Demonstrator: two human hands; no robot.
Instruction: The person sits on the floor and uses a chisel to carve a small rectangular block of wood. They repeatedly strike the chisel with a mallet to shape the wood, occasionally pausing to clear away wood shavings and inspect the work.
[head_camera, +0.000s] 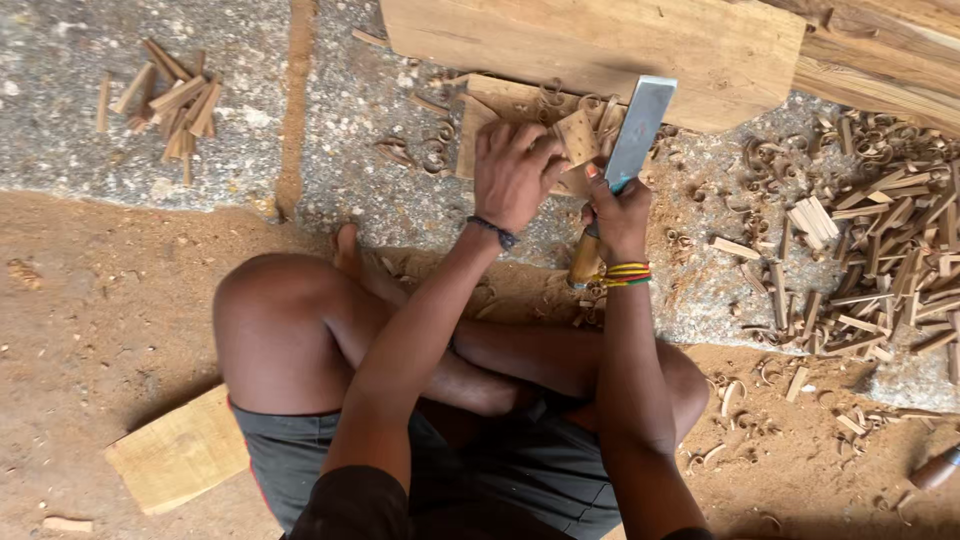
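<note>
On bare earth beside a rough grey stone slab, a small square block of pale wood is pinned against a flat wooden offcut by the left hand, its fingers pressed down on it. A broad flat steel chisel with a wooden handle is gripped upright in the closed right hand, its blade just beside the block. A wide timber plank lies behind. Short cut sticks and curled shavings are heaped at right; a smaller stick pile is seen at left, a pale wooden board near the knee.
</note>
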